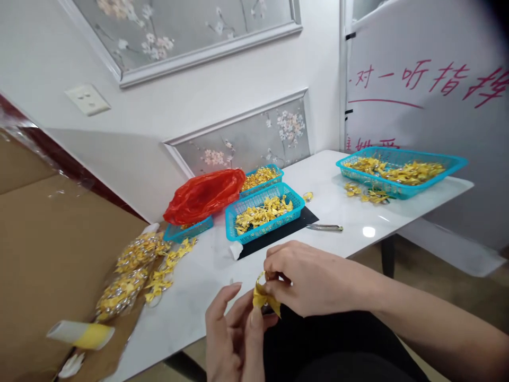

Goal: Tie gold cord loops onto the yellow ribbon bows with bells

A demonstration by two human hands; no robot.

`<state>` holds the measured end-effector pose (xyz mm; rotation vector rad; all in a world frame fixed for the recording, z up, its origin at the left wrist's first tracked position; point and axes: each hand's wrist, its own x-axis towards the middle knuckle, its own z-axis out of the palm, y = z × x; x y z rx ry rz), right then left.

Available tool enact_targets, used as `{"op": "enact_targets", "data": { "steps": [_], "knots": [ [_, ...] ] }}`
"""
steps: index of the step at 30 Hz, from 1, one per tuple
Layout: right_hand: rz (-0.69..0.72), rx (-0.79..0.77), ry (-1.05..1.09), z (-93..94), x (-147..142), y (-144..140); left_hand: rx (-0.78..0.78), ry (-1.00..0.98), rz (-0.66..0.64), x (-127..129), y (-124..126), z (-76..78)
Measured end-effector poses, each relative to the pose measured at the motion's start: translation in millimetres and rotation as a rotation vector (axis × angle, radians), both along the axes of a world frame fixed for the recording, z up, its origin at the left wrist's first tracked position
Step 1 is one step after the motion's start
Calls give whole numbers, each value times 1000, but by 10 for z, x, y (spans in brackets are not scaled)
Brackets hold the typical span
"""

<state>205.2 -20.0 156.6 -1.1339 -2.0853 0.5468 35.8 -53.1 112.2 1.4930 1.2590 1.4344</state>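
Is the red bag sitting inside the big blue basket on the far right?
No, the red bag lies over the small baskets at the left, far from the big basket.

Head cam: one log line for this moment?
left hand: touching yellow piece | right hand: pinching yellow piece | nearest: blue basket on white table

yellow folded paper piece (pixel 264 297), turquoise mesh baskets (pixel 264 217) of yellow pieces, red plastic bag (pixel 202 195), white table (pixel 350 212), grey floral wall panels (pixel 254 140).

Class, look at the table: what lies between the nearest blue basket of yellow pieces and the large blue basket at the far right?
In the head view, between the nearest blue basket and the large blue basket lie a metal tool, a single yellow piece and bare white table.
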Motion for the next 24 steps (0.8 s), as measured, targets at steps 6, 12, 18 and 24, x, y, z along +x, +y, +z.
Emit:
{"op": "enact_targets", "data": {
  "steps": [6,12,18,24],
  "knots": [
    [-5,-24,29,-43,34,10,26,32,-12,27,51,-36],
    [11,-129,111,-109,66,108,107,87,-82,-4,82,-79],
    [39,-212,247,-250,128,154,-117,-61,-97,10,167,-56],
    [62,-277,646,-515,225,114,-156,75,-65,-30,300,-180]
  ]
}}
